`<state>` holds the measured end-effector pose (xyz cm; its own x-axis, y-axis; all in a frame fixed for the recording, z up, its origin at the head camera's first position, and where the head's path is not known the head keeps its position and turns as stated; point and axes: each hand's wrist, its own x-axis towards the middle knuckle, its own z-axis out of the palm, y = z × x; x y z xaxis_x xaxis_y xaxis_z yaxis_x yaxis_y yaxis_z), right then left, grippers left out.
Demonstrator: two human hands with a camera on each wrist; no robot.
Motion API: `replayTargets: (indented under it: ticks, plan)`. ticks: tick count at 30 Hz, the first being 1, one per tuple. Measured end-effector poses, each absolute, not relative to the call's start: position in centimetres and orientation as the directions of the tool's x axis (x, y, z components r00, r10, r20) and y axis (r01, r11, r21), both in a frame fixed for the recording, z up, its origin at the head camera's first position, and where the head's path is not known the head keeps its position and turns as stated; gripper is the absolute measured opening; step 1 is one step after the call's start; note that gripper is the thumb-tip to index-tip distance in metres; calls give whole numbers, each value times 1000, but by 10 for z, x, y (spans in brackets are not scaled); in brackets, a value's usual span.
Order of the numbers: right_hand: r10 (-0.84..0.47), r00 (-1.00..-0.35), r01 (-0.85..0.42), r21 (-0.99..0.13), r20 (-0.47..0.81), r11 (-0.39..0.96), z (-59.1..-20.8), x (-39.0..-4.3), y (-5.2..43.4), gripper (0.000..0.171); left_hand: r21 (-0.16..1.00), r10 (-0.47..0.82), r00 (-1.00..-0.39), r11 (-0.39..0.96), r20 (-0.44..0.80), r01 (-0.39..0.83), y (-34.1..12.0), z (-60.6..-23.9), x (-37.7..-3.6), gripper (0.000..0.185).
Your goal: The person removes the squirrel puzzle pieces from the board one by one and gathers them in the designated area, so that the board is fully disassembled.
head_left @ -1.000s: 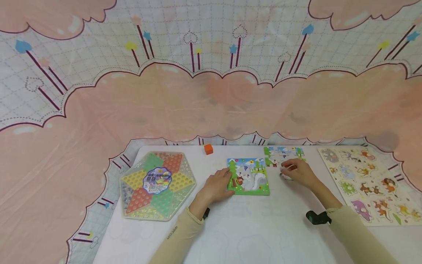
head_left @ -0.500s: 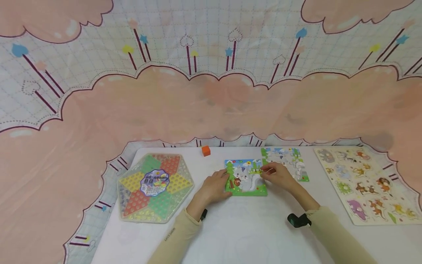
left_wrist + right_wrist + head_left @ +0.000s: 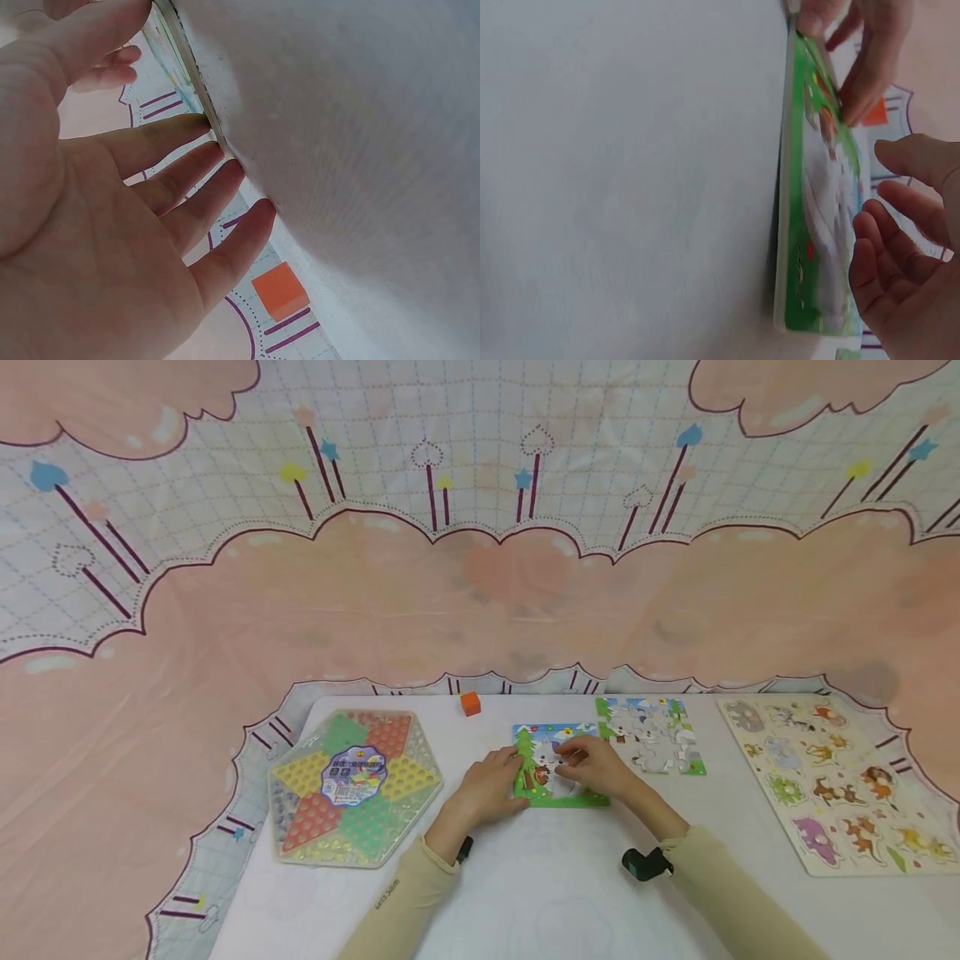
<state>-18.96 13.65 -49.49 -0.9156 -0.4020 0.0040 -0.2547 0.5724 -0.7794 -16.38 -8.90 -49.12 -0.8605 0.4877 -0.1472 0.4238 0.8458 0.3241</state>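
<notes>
A thick square board [image 3: 555,802] with a grey squirrel picture and green border lies on the table. My left hand [image 3: 487,787] rests at its left side. In the left wrist view the fingers [image 3: 172,146] are nearly straight, tips touching the board's edge. My right hand [image 3: 600,768] is over the picture's right half, hiding part of the squirrel. In the right wrist view its thumb and loosely bent fingers [image 3: 907,202] are apart, with nothing seen between them. Right of the board lies a jigsaw [image 3: 651,735] of a similar picture, its pieces laid flat.
A hexagonal Chinese checkers set [image 3: 322,760] in clear wrap lies at the left. An orange cube [image 3: 470,703] sits near the back edge. A pale board with animal shapes [image 3: 840,785] lies at the right. A patterned cloth [image 3: 450,610] hangs behind the white table [image 3: 555,877].
My right hand has moved left from the jigsaw, past the squirrel board's right edge, to over its picture. The jigsaw's lower right part is uncovered now. The left hand has stayed at the board.
</notes>
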Motion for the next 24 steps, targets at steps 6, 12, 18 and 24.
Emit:
replayTargets:
  ticks: [6,12,18,24]
  plan:
    - [-460,-888,-297,-748,-12,593,-500,-187,121,33,311,499,-857,841,-127,444,-90,-491,-163,70]
    - [-500,-866,-360,-690,-3,628,-503,-189,113,40,310,505,-854,837,-124,450,-91,-492,-163,71]
    - [-523,-852,-378,-675,-14,633,-499,-189,110,46,306,508,-853,836,-117,456,-91,-492,-164,71]
    - [-504,-862,-344,-658,-62,669,-498,-186,106,48,312,508,-853,835,-121,453,-92,-491,-163,71]
